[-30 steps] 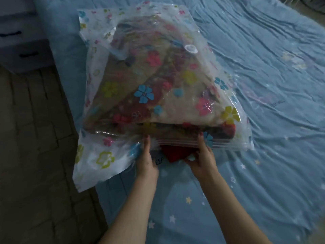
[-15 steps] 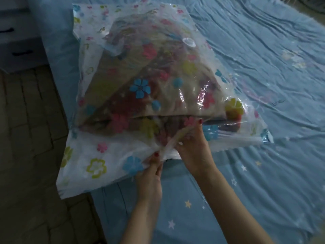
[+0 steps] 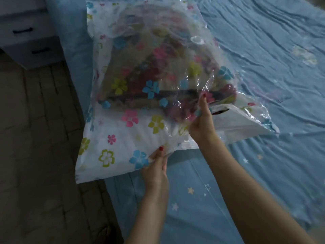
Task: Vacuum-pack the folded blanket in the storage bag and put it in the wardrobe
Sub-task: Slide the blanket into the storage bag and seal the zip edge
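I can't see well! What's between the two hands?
In the head view, only storage bag plastic, its zip edge, spans from the left hand to the right hand; both grip it.

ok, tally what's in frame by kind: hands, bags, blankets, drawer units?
Hands: 2, left hand and right hand, both gripping the storage bag
Storage bag: 1
Folded blanket: 1, inside the bag
Drawer unit: 1
Total: 5

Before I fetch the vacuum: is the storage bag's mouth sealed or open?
Open. The storage bag gapes beside the right hand, and the blanket shows through; the left hand pinches the edge.
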